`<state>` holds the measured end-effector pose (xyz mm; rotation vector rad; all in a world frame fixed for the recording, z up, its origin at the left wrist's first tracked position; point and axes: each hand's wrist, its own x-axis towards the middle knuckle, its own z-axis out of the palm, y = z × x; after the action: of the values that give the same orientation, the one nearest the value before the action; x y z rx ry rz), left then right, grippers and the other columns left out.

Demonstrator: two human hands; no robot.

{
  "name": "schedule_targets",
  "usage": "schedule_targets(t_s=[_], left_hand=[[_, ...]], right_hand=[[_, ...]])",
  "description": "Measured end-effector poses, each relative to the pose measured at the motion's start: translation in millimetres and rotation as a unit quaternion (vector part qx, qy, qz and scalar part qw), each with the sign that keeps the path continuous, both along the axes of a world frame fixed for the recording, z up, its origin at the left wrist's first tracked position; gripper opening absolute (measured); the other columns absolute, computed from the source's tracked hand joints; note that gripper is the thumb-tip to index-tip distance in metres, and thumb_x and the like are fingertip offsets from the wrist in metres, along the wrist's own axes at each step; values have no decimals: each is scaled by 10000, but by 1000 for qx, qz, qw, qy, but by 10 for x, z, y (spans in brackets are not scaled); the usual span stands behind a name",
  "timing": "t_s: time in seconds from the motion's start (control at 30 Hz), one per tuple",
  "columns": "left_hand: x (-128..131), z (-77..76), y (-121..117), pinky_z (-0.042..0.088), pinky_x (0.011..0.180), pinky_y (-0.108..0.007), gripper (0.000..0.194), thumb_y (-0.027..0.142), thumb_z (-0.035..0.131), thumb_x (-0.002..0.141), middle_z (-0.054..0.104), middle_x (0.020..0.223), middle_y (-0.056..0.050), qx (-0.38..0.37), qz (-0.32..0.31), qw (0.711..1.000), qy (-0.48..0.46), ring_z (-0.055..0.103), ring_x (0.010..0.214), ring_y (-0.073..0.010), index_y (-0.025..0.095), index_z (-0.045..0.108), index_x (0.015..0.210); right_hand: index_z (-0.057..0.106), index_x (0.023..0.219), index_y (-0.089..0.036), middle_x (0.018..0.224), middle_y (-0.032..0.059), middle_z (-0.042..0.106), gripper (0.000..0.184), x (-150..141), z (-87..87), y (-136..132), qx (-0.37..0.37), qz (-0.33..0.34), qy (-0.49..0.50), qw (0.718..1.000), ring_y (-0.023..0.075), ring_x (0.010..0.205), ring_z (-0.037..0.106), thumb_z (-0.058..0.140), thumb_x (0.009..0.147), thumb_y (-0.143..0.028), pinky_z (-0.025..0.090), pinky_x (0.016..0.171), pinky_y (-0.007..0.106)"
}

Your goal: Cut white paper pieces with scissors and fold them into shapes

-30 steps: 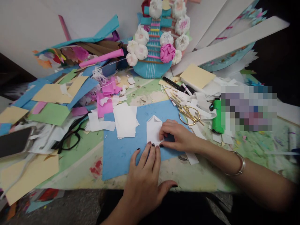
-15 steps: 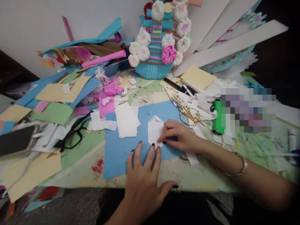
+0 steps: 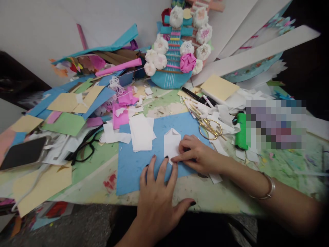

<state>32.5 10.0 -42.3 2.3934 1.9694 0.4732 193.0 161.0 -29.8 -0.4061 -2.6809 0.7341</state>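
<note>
A small piece of white paper [image 3: 171, 145] with folded top corners lies on a blue sheet [image 3: 131, 173]. My left hand [image 3: 158, 195] rests with its fingers spread, two fingertips at the paper's bottom edge and the thumb out to the right. At the paper's lower right, my right hand [image 3: 197, 154] has its fingers curled and its thumb and index finger pinched on the lower edge; the hand hides part of that side. To the left, a stack of white paper pieces [image 3: 141, 133] lies on the same blue sheet.
Gold-handled scissors [image 3: 210, 128] and a black marker [image 3: 190, 93] lie beyond my right hand, near a green object [image 3: 241, 130]. A blue paper guitar [image 3: 171, 79] with paper flowers stands at the back. On the left are glasses [image 3: 86, 151], a phone [image 3: 24, 152] and paper scraps.
The view has shifted slightly, so the table's things sit a little further right. My right hand's thumb and index finger have moved down and left along the paper's bottom edge.
</note>
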Motion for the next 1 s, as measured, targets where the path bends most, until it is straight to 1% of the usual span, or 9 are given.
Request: schedule_targets(t_s=[0.07,0.17,0.33,0.43,0.53,0.6,0.67,0.87,1.0], left_hand=[[-3,6,5,289,967,-606,690,630,491,799,477,1373,-152,-5,4,1000,-4,292,1304,-451,190,507,1330],[-3,17,11,303,955,-611,688,635,502,790,488,1357,-154,-7,9,1000,-8,298,1295,-457,200,515,1324],[-21,37,19,318,941,-606,692,636,516,783,479,1359,-155,-14,10,1000,-11,314,1284,-449,228,492,1342],[-67,59,18,318,942,-596,692,606,540,786,471,1372,-142,-24,-6,1000,2,316,1282,-437,234,456,1364],[-143,77,12,316,953,-571,741,590,559,783,462,1380,-154,-25,-33,999,15,308,1286,-417,183,412,1386],[-196,78,11,314,967,-539,768,589,549,794,460,1384,-165,-22,-48,998,18,305,1290,-394,126,390,1386],[-238,71,14,320,963,-516,787,605,531,799,463,1385,-165,-20,-59,998,21,310,1284,-383,96,382,1381],[-285,73,46,328,925,-550,790,684,510,761,465,1386,-149,-31,-76,996,42,312,1265,-413,160,449,1349],[-299,96,64,336,921,-566,846,749,497,710,451,1388,-160,-43,-84,995,40,313,1254,-421,179,472,1335]], right_hand=[[725,1016,-287,797,41,526,284,1,-8,-10,12,-17,-20,1000,190,826,443,559,849,-129,296,753,348],[732,1000,-300,769,33,522,285,-8,-17,-23,6,-43,-29,999,185,806,441,561,851,-128,273,736,339],[737,997,-296,760,34,529,295,-19,-10,-31,-15,-53,-33,998,179,797,447,561,846,-114,267,746,334],[737,997,-299,764,36,530,297,-18,-7,-28,-19,-54,-38,998,181,802,444,566,843,-112,267,754,334],[738,993,-300,758,32,524,296,-20,0,-28,-23,-55,-41,997,181,801,441,567,843,-111,265,753,332],[742,985,-288,761,33,523,303,-24,9,-29,-22,-53,-41,997,181,810,443,568,835,-91,264,755,332],[745,978,-277,764,35,525,311,-28,20,-32,-21,-51,-44,998,182,820,446,567,828,-71,266,758,332],[745,980,-281,772,36,526,316,-32,45,-36,-21,-54,-57,997,186,824,455,576,824,-63,270,754,336],[746,978,-283,778,41,531,318,-32,57,-40,-21,-53,-62,996,190,831,452,569,830,-64,269,753,339]])
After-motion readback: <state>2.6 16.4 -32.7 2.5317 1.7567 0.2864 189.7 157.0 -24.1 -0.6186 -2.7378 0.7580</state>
